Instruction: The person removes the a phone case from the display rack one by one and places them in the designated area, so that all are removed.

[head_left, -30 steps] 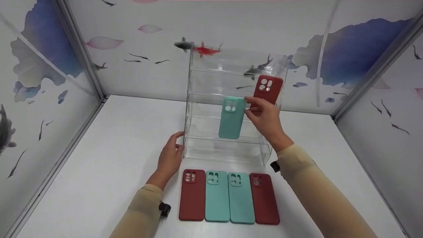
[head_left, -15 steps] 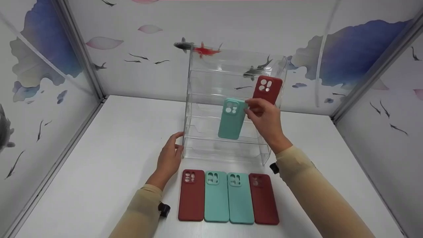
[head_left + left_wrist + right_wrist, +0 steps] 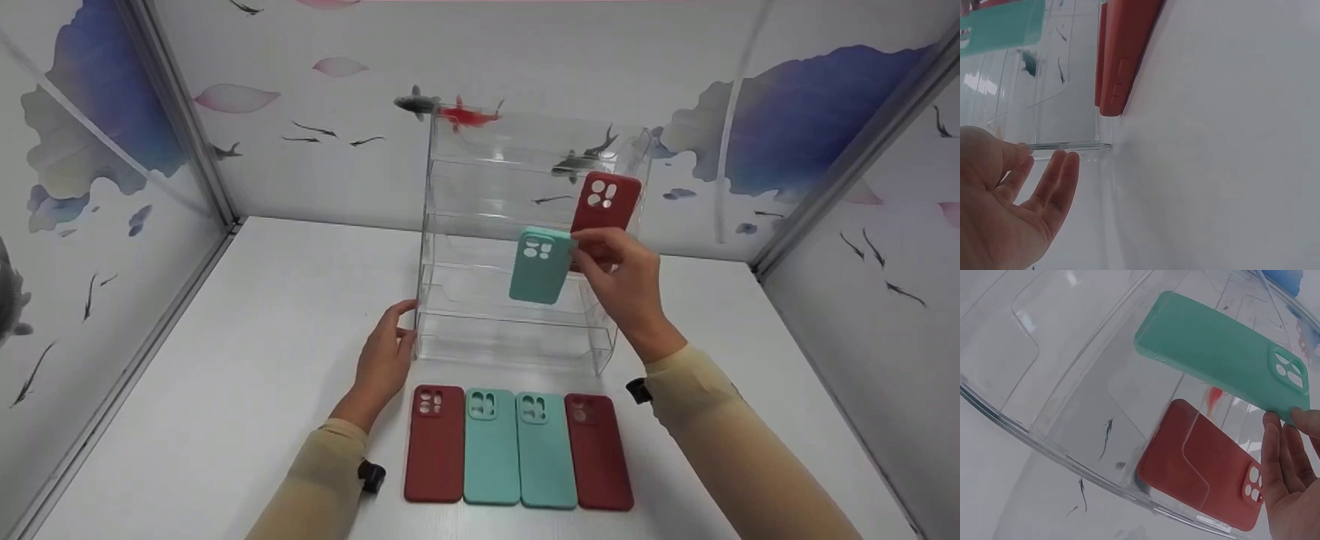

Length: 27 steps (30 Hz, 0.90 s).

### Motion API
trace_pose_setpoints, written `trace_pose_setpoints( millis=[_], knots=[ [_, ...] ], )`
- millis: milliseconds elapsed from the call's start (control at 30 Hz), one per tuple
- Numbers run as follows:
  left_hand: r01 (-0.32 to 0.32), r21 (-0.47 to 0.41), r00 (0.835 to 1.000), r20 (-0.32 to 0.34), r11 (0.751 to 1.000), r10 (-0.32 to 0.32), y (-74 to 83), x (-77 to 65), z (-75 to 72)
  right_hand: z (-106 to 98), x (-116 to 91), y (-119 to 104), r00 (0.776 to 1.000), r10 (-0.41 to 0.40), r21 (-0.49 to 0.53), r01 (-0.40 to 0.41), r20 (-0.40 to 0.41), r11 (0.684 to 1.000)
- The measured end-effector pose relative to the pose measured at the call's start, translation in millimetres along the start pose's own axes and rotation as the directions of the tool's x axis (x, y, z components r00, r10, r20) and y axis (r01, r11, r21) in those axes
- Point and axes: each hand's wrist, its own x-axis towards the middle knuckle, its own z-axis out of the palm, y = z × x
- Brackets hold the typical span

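Note:
My right hand (image 3: 626, 281) pinches a teal phone case (image 3: 538, 270) by its upper right edge, between thumb and fingers. The case hangs upright, slightly tilted, in front of a clear acrylic display rack (image 3: 517, 322) with several stepped tiers. Behind my right hand a red phone case (image 3: 609, 199) stands in the rack at its right side; the hand covers part of it. My left hand (image 3: 384, 356) grips the rack's lower left side edge, and the left wrist view shows its thumb and fingers (image 3: 1068, 174) at that clear panel.
In front of the rack several phone cases lie side by side on the white table (image 3: 300, 300): a red one (image 3: 435, 450), two teal ones including the left teal case (image 3: 491, 454), and a red one (image 3: 601, 457) at the right. Printed wall panels (image 3: 337, 150) surround the table.
My right hand has moved slightly right and down with the teal case, whose lower end now tips away and sits higher. The left hand stays on the rack's edge.

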Motion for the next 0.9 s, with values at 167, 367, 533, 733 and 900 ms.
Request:
trace_pose_setpoints(
  millis=[167, 367, 533, 733, 900],
  knots=[
    [-0.007, 0.019, 1.000, -0.010, 1.000, 0.007, 0.3, 0.9, 0.8, -14.5, 3.2, -10.4, 0.998, -0.019, 0.061, 0.023, -0.061, 0.998],
    [-0.018, 0.023, 1.000, -0.005, 1.000, 0.018, 0.7, 1.3, 2.0, -31.9, -5.8, -17.9, 0.993, 0.102, 0.063, -0.098, -0.053, 0.993],
    [-0.012, 0.023, 1.000, -0.005, 1.000, 0.012, 0.2, 0.0, 1.4, -44.6, -20.3, -19.5, 0.978, 0.202, 0.027, -0.203, 0.048, 0.979],
    [-0.011, 0.020, 1.000, -0.003, 1.000, 0.011, -0.3, -0.9, 1.4, -61.1, -35.9, -13.7, 0.949, 0.287, -0.058, -0.282, 0.133, 0.958],
    [0.005, 0.017, 1.000, 0.000, 1.000, -0.005, 0.0, -1.6, 1.2, -76.0, -48.6, -4.3, 0.924, 0.352, -0.112, -0.338, 0.151, 0.934]
  ],
)
